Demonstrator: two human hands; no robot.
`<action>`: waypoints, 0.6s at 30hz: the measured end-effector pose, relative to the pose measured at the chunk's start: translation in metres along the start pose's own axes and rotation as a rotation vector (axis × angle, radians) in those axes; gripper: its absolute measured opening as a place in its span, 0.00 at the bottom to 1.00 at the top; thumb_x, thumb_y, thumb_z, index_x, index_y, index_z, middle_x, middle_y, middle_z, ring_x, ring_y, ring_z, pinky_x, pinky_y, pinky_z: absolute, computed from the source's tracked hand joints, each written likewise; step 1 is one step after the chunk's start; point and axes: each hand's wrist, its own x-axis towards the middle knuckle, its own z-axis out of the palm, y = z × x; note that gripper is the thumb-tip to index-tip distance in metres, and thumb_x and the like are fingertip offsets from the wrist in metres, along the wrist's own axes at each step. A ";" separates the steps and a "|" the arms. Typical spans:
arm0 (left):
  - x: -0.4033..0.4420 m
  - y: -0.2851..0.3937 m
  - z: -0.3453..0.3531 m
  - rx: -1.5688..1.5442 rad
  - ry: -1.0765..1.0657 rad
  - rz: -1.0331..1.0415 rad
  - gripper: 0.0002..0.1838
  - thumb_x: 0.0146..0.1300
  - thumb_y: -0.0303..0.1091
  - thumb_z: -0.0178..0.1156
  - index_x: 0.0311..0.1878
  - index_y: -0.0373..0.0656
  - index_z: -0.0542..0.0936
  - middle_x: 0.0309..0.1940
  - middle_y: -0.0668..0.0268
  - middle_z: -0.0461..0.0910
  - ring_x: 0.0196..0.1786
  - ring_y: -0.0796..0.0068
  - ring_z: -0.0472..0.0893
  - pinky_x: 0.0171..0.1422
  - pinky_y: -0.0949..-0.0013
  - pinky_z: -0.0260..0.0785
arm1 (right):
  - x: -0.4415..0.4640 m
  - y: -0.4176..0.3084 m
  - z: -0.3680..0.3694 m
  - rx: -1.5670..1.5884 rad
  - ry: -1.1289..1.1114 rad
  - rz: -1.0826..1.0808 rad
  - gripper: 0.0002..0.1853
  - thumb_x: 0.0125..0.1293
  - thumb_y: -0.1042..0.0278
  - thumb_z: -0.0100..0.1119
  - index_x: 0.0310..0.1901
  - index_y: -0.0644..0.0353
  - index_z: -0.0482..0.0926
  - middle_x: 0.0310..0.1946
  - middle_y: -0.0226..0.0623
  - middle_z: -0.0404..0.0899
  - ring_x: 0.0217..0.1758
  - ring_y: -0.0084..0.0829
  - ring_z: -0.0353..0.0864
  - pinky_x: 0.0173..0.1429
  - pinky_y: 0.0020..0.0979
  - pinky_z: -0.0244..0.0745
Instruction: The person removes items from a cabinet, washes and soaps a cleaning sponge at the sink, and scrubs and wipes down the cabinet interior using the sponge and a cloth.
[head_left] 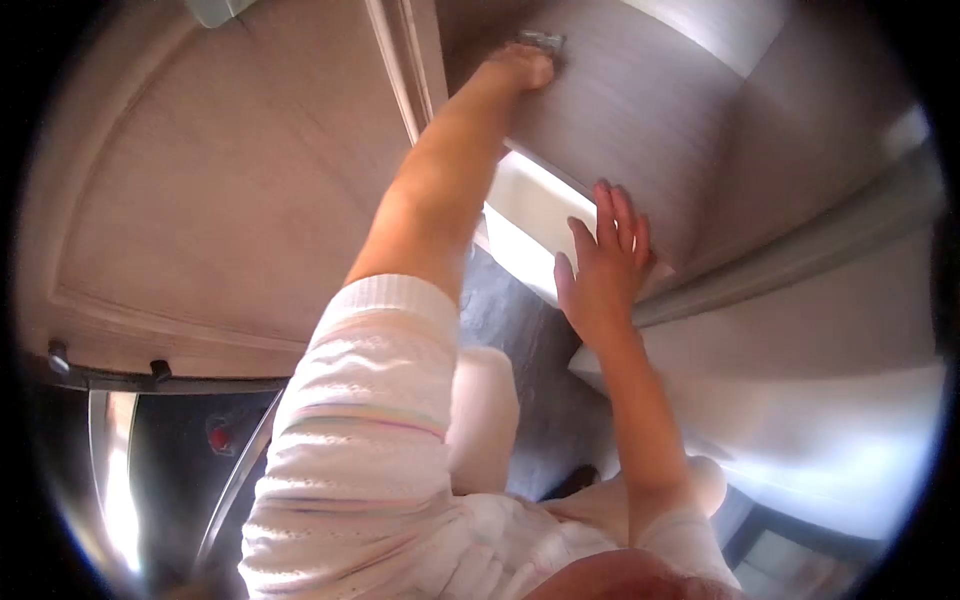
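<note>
My left hand (525, 65) reaches far up along a grey-brown panel (640, 110), its fingers curled and partly blurred. Right beside those fingers is a small grey metal piece (541, 42), perhaps a hinge; whether the hand grips it is unclear. My right hand (605, 275) is open, with fingers spread, at the lower edge of the panel. Behind it shows a bright white board or strip (540, 215). The fingertips seem to touch the panel's edge, and the palm holds nothing.
A large wooden door or panel (220, 190) with a raised border fills the left side. Between it and the grey-brown panel runs a light wooden frame edge (400, 70). A white curved surface (800, 380) lies at the right. Dark floor (540, 350) shows below.
</note>
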 end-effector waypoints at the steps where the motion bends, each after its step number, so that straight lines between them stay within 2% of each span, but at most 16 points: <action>1: 0.013 0.000 0.014 -0.064 0.128 -0.035 0.22 0.63 0.44 0.39 0.56 0.48 0.72 0.60 0.60 0.67 0.61 0.59 0.68 0.61 0.57 0.63 | 0.001 -0.001 -0.002 -0.010 -0.013 0.002 0.21 0.50 0.68 0.60 0.47 0.68 0.76 0.66 0.43 0.50 0.71 0.40 0.43 0.70 0.50 0.37; 2: 0.026 0.000 0.028 -0.131 0.258 -0.062 0.22 0.63 0.45 0.40 0.55 0.48 0.72 0.60 0.60 0.67 0.61 0.58 0.68 0.61 0.56 0.63 | 0.002 -0.001 -0.001 -0.018 -0.014 -0.002 0.21 0.50 0.68 0.60 0.47 0.68 0.75 0.66 0.43 0.50 0.71 0.40 0.43 0.70 0.50 0.37; 5: 0.184 -0.109 0.126 0.428 0.079 0.366 0.22 0.61 0.47 0.41 0.52 0.48 0.73 0.59 0.58 0.68 0.57 0.54 0.71 0.59 0.52 0.63 | 0.007 -0.002 0.004 -0.044 -0.026 -0.019 0.22 0.49 0.69 0.61 0.47 0.68 0.75 0.67 0.43 0.49 0.71 0.41 0.44 0.70 0.51 0.37; 7: 0.100 -0.069 0.048 0.194 -0.022 0.091 0.21 0.60 0.45 0.43 0.50 0.46 0.75 0.56 0.58 0.70 0.55 0.54 0.72 0.58 0.53 0.65 | 0.007 -0.005 0.008 -0.050 -0.018 -0.013 0.22 0.49 0.69 0.61 0.47 0.68 0.75 0.67 0.43 0.49 0.71 0.41 0.44 0.70 0.51 0.37; 9: 0.056 -0.041 0.009 0.138 -0.061 -0.036 0.19 0.59 0.43 0.45 0.47 0.44 0.76 0.54 0.57 0.72 0.54 0.55 0.73 0.56 0.54 0.67 | 0.007 -0.005 0.015 -0.034 -0.010 -0.007 0.22 0.49 0.69 0.61 0.47 0.68 0.75 0.67 0.42 0.49 0.71 0.41 0.44 0.70 0.51 0.37; 12: 0.019 -0.021 -0.019 0.159 -0.115 -0.095 0.18 0.58 0.42 0.47 0.45 0.42 0.78 0.50 0.57 0.75 0.52 0.56 0.75 0.54 0.56 0.69 | 0.010 -0.005 0.015 -0.014 -0.006 0.003 0.21 0.50 0.68 0.60 0.47 0.67 0.75 0.67 0.42 0.49 0.71 0.40 0.44 0.70 0.51 0.38; 15: 0.010 -0.036 -0.007 0.334 -0.196 -0.034 0.18 0.57 0.42 0.48 0.45 0.43 0.79 0.48 0.57 0.77 0.52 0.58 0.76 0.54 0.57 0.69 | 0.007 -0.004 0.017 -0.008 0.015 -0.007 0.20 0.51 0.67 0.59 0.46 0.67 0.75 0.67 0.42 0.50 0.71 0.40 0.44 0.69 0.51 0.38; 18: -0.040 -0.001 -0.020 0.324 -0.190 -0.088 0.18 0.57 0.42 0.48 0.45 0.45 0.80 0.47 0.57 0.78 0.51 0.60 0.77 0.54 0.58 0.69 | -0.002 0.001 0.014 -0.004 0.050 -0.020 0.20 0.52 0.66 0.59 0.46 0.67 0.76 0.66 0.42 0.51 0.71 0.39 0.44 0.70 0.51 0.38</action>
